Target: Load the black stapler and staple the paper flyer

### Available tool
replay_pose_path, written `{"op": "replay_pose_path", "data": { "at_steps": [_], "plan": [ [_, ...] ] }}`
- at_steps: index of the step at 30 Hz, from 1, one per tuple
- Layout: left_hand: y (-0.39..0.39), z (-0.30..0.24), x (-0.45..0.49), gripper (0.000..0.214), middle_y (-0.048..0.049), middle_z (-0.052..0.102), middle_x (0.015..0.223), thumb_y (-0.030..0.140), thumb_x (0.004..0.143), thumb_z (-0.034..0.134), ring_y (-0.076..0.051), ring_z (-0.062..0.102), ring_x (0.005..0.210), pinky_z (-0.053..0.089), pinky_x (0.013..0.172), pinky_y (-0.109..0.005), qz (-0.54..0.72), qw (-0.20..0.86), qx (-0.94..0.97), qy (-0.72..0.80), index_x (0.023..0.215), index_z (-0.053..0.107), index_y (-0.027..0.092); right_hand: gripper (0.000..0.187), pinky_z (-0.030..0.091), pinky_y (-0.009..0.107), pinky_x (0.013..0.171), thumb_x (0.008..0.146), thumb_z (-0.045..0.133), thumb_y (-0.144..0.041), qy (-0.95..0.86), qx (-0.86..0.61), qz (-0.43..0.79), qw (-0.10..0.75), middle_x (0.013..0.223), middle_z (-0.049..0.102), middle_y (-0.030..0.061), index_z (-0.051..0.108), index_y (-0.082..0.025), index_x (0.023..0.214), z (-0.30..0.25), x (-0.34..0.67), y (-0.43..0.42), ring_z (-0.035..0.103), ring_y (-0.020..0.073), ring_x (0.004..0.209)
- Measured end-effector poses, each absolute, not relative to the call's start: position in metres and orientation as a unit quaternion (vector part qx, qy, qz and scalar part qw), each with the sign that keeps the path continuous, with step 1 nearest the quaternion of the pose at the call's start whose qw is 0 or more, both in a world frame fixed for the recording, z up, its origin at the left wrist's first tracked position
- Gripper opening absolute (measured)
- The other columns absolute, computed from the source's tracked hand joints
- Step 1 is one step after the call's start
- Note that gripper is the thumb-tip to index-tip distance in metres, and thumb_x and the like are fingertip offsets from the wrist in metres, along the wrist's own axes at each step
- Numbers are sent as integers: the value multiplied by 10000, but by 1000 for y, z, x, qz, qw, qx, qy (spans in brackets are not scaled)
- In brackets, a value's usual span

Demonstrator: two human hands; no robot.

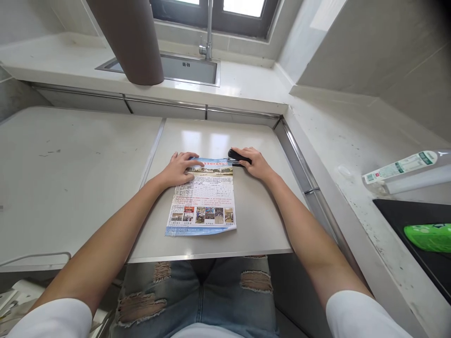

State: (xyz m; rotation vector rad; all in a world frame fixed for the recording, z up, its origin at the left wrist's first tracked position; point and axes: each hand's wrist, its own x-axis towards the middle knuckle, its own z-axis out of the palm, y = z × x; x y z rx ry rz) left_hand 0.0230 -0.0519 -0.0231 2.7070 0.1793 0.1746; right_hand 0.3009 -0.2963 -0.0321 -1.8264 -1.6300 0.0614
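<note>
A printed flyer (pixel 211 190) with a blue header and a row of small photos lies flat on the white table. My left hand (pixel 179 169) rests on its upper left part with the fingers spread, pressing it down. In my right hand (pixel 255 162) is a black stapler (pixel 239 156), its thumb side and fingers wrapped around the body. The stapler's front end meets the flyer's upper right corner. Whether its jaws are pressed together on the paper I cannot tell.
The white table (pixel 88 188) spreads to the left. Behind it are a sink (pixel 190 70) with a faucet (pixel 208 47) and a brown column (pixel 130 42). On the right ledge lie a clear labelled bottle (pixel 401 169) and a green packet (pixel 430 236) on a black surface.
</note>
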Motion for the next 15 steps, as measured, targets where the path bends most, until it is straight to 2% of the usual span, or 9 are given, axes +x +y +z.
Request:
{"op": "replay_pose_path", "data": {
  "at_steps": [5, 10, 15],
  "plan": [
    [-52, -24, 22, 560, -120, 578, 1544, 273, 801, 603, -414, 539, 1396, 200, 1265, -776, 76, 204, 974, 58, 1333, 768, 327, 570, 482, 552, 1066, 1017, 502, -192, -626, -727, 9, 280, 1206, 737, 112, 620, -263, 1571, -27, 294, -295, 601, 312, 1119],
    [-51, -25, 22, 548, -108, 595, 1521, 259, 792, 613, -406, 534, 1393, 179, 1280, -761, 78, 208, 973, 65, 1310, 774, 336, 570, 482, 521, 1055, 1000, 505, -156, -623, -736, 14, 265, 1195, 738, 99, 651, -276, 1537, -24, 291, -294, 598, 302, 1105],
    [-50, -28, 23, 555, -98, 603, 1504, 229, 779, 622, -382, 529, 1384, 232, 1275, -702, 78, 203, 974, 65, 1303, 775, 327, 590, 445, 511, 1038, 998, 482, -131, -612, -758, 23, 224, 1250, 733, 103, 650, -299, 1538, -17, 285, -294, 573, 303, 1109]
  ]
}}
